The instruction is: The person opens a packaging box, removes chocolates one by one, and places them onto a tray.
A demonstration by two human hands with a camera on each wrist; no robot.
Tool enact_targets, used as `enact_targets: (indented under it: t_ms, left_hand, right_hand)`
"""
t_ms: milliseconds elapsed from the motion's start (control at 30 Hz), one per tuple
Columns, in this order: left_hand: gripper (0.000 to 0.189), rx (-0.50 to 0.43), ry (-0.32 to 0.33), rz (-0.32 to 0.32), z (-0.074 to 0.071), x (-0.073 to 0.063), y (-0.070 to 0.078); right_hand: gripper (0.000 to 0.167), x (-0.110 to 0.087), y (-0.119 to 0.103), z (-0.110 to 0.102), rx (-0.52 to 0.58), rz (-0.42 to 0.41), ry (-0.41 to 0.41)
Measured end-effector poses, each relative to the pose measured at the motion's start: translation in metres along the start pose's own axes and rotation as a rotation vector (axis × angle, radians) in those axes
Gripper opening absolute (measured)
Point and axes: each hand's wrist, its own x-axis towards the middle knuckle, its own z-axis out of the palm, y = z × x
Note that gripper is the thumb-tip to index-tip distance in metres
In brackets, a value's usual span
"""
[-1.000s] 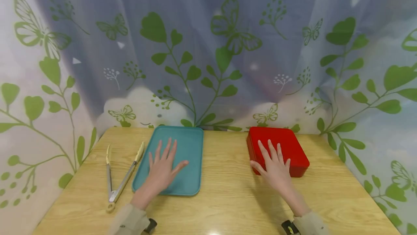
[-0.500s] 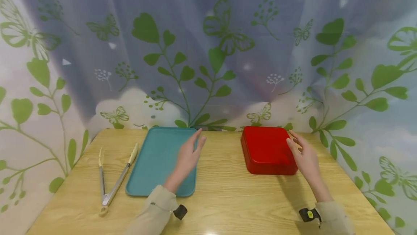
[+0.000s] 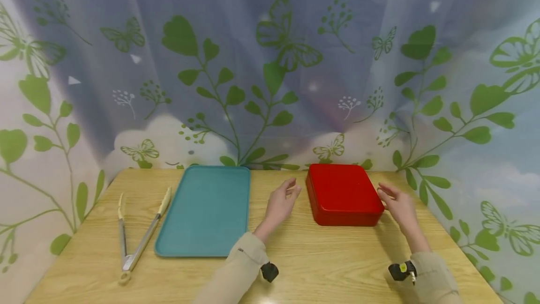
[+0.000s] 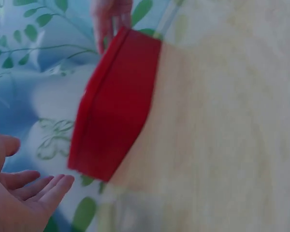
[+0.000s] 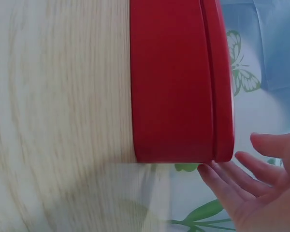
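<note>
A red lidded box (image 3: 343, 189) with rounded corners rests on the wooden table, between my two hands. To its left, my left hand (image 3: 280, 204) hovers with loosely bent fingers, apart from the box and holding nothing. In the left wrist view a gap separates those fingers (image 4: 41, 191) from the box's side (image 4: 116, 106). My right hand (image 3: 401, 209) is at the box's right side. From the right wrist view, its fingertips (image 5: 208, 173) lie right by the box's end (image 5: 176, 96); whether they touch it I cannot tell. The lid line shows along the box's upper edge.
A teal tray (image 3: 206, 210) lies flat left of my left hand. Further left are spread metal tongs (image 3: 141, 245) with cream tips. A patterned curtain (image 3: 253, 84) hangs behind the wooden table (image 3: 312, 257).
My left hand has moved right, from over the tray to the gap beside the box. My right hand has gone from above the box to its right side. The view has shifted slightly right.
</note>
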Motion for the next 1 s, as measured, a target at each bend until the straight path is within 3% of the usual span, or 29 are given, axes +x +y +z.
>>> enact_targets:
  t_ms: [233,433,700,1000]
  left_hand:
    - [0.049,0.007,-0.1,-0.073,0.035,0.002,-0.01]
    - [0.05,0.025,-0.093,-0.093,0.049,0.002,-0.007]
    - [0.047,0.06,-0.066,-0.104,0.054,0.004,-0.003]
    - [0.047,0.058,-0.054,-0.143,0.043,0.003,-0.004]
  right_hand:
    - [0.049,0.001,0.005,0.003,-0.027,0.083,-0.032]
    - [0.045,0.001,0.008,0.004,-0.017,0.11,-0.025]
    - [0.047,0.0,0.008,0.006,-0.002,0.129,-0.022]
    - [0.049,-0.001,0.006,0.015,0.004,0.104,-0.028]
